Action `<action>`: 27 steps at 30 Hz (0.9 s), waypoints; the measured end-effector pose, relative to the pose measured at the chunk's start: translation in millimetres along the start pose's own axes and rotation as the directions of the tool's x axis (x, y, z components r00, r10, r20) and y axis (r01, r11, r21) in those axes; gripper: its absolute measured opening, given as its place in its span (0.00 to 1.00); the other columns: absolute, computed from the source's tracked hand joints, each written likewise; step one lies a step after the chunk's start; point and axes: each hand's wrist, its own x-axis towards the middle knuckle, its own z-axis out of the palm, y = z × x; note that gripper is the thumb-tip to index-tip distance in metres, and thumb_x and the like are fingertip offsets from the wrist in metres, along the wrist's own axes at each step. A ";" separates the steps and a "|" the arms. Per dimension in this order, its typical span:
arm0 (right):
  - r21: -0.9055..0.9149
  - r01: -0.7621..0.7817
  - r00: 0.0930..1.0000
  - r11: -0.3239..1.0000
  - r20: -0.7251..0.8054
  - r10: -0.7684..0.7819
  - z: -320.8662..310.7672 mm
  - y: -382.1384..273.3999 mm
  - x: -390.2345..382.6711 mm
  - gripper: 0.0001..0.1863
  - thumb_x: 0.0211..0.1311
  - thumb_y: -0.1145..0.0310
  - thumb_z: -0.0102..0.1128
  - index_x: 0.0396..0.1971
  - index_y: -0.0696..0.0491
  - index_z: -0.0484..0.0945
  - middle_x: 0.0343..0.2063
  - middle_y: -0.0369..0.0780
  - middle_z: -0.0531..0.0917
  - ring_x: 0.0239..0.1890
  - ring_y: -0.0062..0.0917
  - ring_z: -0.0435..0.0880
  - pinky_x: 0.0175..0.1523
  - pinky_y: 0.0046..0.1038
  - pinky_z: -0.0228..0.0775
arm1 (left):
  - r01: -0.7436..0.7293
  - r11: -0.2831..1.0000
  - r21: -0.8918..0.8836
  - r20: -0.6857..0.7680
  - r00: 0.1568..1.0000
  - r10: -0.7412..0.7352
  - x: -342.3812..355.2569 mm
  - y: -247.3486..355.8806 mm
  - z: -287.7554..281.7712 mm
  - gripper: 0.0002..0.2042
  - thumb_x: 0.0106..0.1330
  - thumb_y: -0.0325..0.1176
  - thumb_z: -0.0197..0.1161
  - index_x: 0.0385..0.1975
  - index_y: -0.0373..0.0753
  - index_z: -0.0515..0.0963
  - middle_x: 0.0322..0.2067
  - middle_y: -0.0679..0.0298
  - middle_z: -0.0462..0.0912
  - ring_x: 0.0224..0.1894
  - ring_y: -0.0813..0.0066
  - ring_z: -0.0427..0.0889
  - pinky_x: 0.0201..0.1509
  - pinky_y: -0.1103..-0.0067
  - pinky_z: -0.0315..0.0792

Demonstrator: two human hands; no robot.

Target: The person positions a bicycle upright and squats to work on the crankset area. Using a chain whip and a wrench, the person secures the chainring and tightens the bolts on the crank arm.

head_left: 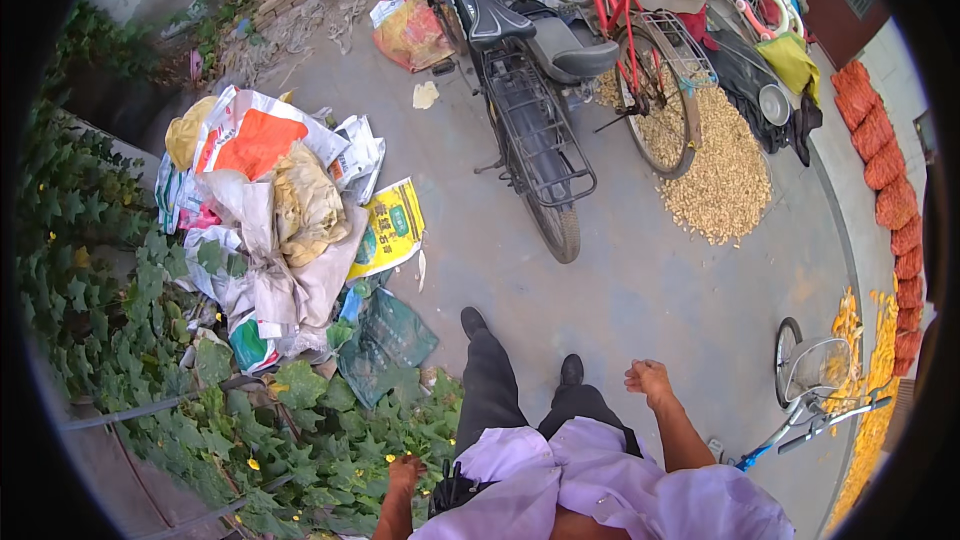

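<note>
My right hand (648,378) hangs in front of me to the right, over the grey concrete floor. Its fingers are loosely bent and a little apart, with nothing seen in them. Down at my left side is my left hand (405,473), beside the leafy vines (300,430). Its fingers are mostly hidden, so I cannot tell what they do. Neither hand touches any of the things around me. My dark shoes (473,322) stand on the concrete, one ahead of the other.
Left lies a heap of old sacks (320,280) with a yellow sack (392,225) and green mesh bag (390,340). Ahead stand a black bike (540,155) and red bicycle (655,80) by peanut-like pieces (725,180). Red mesh sacks (885,175) and a basket bicycle (822,368) are right.
</note>
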 end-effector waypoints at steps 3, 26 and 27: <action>-0.009 0.078 0.997 0.997 0.016 -0.078 69.0 -79.0 0.6 0.17 0.67 0.59 0.56 0.37 0.62 0.78 0.32 0.45 0.85 0.29 0.29 0.85 0.34 0.30 0.81 | -0.005 1.000 -0.002 -0.012 1.000 0.005 36.9 79.4 -33.6 0.15 0.62 0.31 0.59 0.46 0.30 0.76 0.31 0.56 0.85 0.31 0.65 0.85 0.33 0.74 0.75; 0.058 0.504 0.847 0.862 -0.225 -0.481 308.1 -544.6 79.4 0.27 0.64 0.51 0.61 0.49 0.60 0.74 0.40 0.42 0.80 0.34 0.22 0.82 0.30 0.25 0.78 | -0.516 0.771 0.374 -0.020 0.827 0.562 124.2 573.3 -75.5 0.13 0.60 0.29 0.66 0.44 0.33 0.78 0.34 0.57 0.85 0.37 0.69 0.84 0.46 0.74 0.77; 0.082 0.516 0.839 0.853 -0.249 -0.483 311.1 -563.4 88.6 0.28 0.64 0.51 0.61 0.51 0.60 0.73 0.44 0.43 0.79 0.35 0.24 0.82 0.29 0.25 0.79 | -0.501 0.793 0.346 -0.026 0.840 0.542 122.8 588.7 -70.4 0.13 0.60 0.29 0.66 0.43 0.33 0.78 0.34 0.58 0.85 0.37 0.69 0.84 0.46 0.74 0.77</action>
